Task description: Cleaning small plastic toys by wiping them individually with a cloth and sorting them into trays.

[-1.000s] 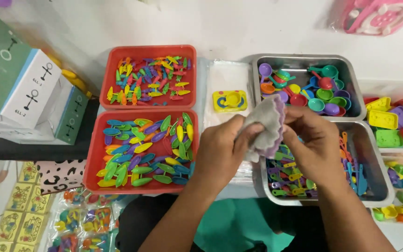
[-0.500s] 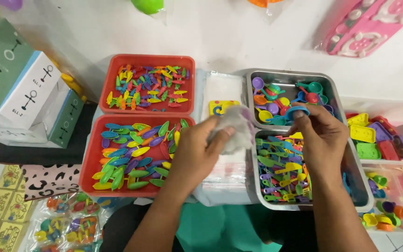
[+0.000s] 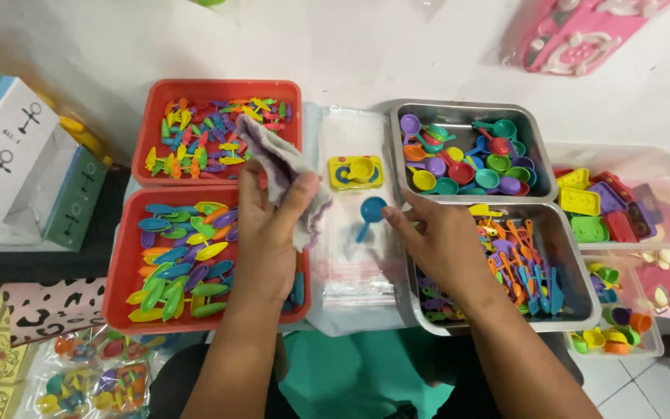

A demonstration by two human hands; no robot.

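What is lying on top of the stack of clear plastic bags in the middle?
On the clear bags lie a yellow toy stove piece and a small blue scoop, just off the right hand. The left hand and grey cloth cover the stack's left edge.

My one view comes from the head camera, looking steeply down from close above the bench [image 3: 366, 70]. The red trays [image 3: 122, 268] fill its left side, the steel trays [image 3: 583, 299] its right, and both forearms enter from the near edge.
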